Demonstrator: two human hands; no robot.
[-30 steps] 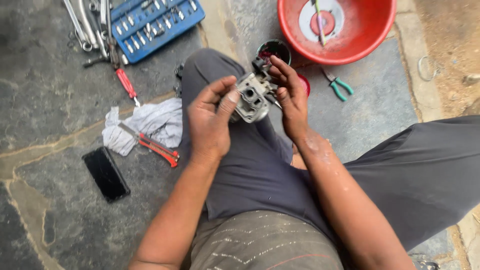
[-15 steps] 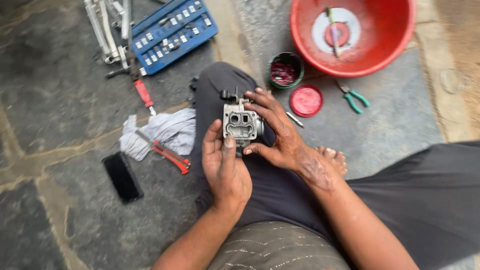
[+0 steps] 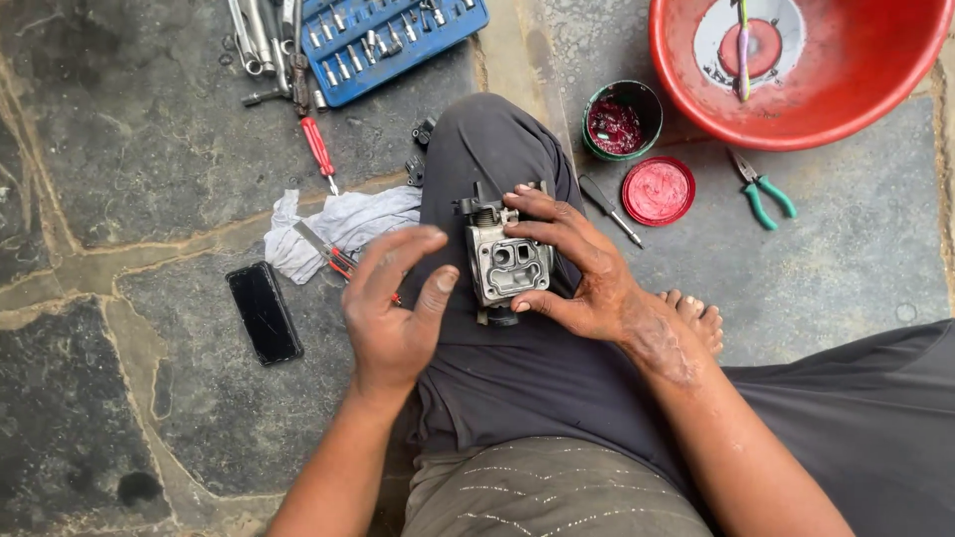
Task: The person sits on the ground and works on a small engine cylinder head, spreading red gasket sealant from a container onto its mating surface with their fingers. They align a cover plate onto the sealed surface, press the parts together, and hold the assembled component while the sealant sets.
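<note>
Step in hand: inspection of a small carburetor body (image 3: 507, 261), by the look of it, steadied on the raised left knee with its open cast face turned up.
Right hand (image 3: 577, 268): fingers closed on the carburetor body, fingertips over its top edge, thumb under its lower edge; skin smeared with grease.
Left hand (image 3: 393, 308): holding nothing, fingers spread wide and slightly curled, hovering just beside the part, apart from it.
Next move, as a judgement: likely calls for the free hand to take a tool or return to the part; firm grip needed, since the knee gives a rounded, soft support.
Carburetor material: dull grey cast metal, blocky, with recessed pockets and round ports; dark fittings at its top end.
Within reach: red-handled screwdriver (image 3: 319, 151) on the stone, another red-handled tool partly under a crumpled pale rag (image 3: 343, 227).
Further left: black phone (image 3: 264, 311), flat and glossy, face up.
Top left: blue socket set case (image 3: 393, 40), open, rows of shiny bits; loose wrenches beside it.
Right side: green tub (image 3: 622, 119) of red grease, its red lid (image 3: 658, 191) lying near; green-handled pliers (image 3: 762, 189); red plastic basin (image 3: 796, 94).
Floor: rough dark stone slabs with pale joints.
</note>
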